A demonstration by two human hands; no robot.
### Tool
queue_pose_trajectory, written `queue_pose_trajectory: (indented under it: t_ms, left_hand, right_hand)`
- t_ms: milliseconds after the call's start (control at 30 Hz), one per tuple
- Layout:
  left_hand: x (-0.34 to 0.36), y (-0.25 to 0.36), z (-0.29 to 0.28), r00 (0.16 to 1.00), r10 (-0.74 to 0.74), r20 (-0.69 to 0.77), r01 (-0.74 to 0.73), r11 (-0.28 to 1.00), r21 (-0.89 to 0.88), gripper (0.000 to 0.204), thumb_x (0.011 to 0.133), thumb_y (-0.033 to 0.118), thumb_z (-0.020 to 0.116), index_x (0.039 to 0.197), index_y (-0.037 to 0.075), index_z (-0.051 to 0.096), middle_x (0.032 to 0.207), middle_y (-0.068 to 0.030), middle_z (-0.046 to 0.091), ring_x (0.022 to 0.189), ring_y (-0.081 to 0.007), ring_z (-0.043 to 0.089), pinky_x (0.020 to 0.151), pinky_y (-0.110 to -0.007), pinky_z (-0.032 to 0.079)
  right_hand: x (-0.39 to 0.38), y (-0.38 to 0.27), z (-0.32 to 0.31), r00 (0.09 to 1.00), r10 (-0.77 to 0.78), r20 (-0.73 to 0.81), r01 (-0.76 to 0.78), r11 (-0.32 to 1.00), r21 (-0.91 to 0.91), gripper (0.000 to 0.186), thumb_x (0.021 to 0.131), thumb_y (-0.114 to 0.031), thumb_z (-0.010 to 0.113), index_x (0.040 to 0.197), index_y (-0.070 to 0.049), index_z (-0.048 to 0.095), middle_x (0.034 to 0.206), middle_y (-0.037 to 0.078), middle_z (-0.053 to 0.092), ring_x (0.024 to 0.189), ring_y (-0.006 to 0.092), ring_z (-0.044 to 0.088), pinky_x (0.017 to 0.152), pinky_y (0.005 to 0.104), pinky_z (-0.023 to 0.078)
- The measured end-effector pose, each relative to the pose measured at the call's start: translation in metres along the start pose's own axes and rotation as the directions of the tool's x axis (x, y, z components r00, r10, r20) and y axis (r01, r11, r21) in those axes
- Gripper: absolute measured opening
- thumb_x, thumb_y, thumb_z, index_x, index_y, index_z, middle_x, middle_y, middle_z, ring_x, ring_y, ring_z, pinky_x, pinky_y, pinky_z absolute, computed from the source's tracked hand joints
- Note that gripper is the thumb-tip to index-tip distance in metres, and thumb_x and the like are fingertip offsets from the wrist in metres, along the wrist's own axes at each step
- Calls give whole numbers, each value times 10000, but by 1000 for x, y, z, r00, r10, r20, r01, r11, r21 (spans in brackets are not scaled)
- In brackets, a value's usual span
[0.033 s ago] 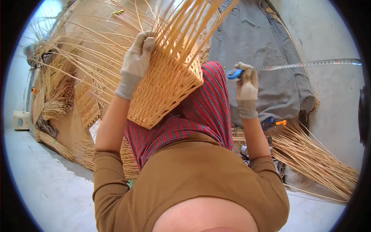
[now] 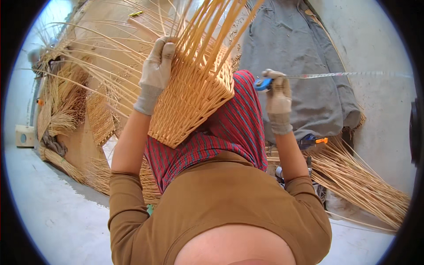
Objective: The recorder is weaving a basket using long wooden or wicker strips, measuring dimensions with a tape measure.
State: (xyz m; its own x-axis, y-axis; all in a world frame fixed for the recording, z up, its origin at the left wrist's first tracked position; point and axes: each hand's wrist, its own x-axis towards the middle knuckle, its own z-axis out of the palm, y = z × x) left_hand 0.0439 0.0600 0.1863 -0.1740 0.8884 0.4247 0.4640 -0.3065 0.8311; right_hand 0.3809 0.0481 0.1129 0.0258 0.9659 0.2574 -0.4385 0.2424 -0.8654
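A half-woven wicker basket rests tilted on my lap, its long loose stakes fanning upward and to the left. My left hand, in a pale work glove, is closed on the basket's upper left edge where the stakes come out; its fingertips are partly hidden behind them. To the right, clear of the basket, my gloved right hand grips a tape measure with a blue case. Its pale blade stretches out to the right, blurred toward the far end.
A grey cloth covers the area ahead on the right. Bundles of cane lie at lower right and along the left. Woven panels lie on the brown board. An orange-and-dark tool sits by my right forearm.
My right hand has shifted slightly left and up with the tape measure. The basket and my left hand have moved a touch to the right.
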Motion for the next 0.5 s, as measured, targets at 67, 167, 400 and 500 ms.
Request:
queue_pose_trajectory:
  t_ms: [67,167,400,500]
  left_hand:
    - [-11,-8,-3,980,-129,-150,96,973,-209,429,1061,452,547,1227,76,672,1029,-29,703,969,-172,644,877,-327,524]
    - [-7,-34,-5,878,-361,-315,205,877,-435,439,1064,445,547,1161,43,694,994,-6,693,898,-116,631,812,-291,538]
    - [56,-111,-40,800,-447,-400,136,785,-605,510,1018,514,594,1110,26,713,953,-30,711,816,-120,648,737,-278,552]
    - [76,-151,-59,785,-465,-409,183,805,-564,475,1037,481,577,1094,30,716,930,-24,703,781,-124,636,706,-257,539]
  right_hand:
    - [1,13,27,983,35,178,-52,994,96,263,1094,-243,502,1174,-24,624,1112,106,693,958,151,660,820,310,573]
    - [5,28,51,929,13,370,-72,987,146,280,1092,-259,505,1163,-16,624,1107,118,693,958,163,664,832,323,576]
    - [61,69,31,976,184,114,-200,967,160,311,1098,-281,490,1101,-4,632,1002,137,712,894,210,696,804,340,590]
    - [112,102,7,946,305,115,-316,944,96,274,1089,-260,509,1064,-22,643,975,127,704,894,214,696,804,340,592]
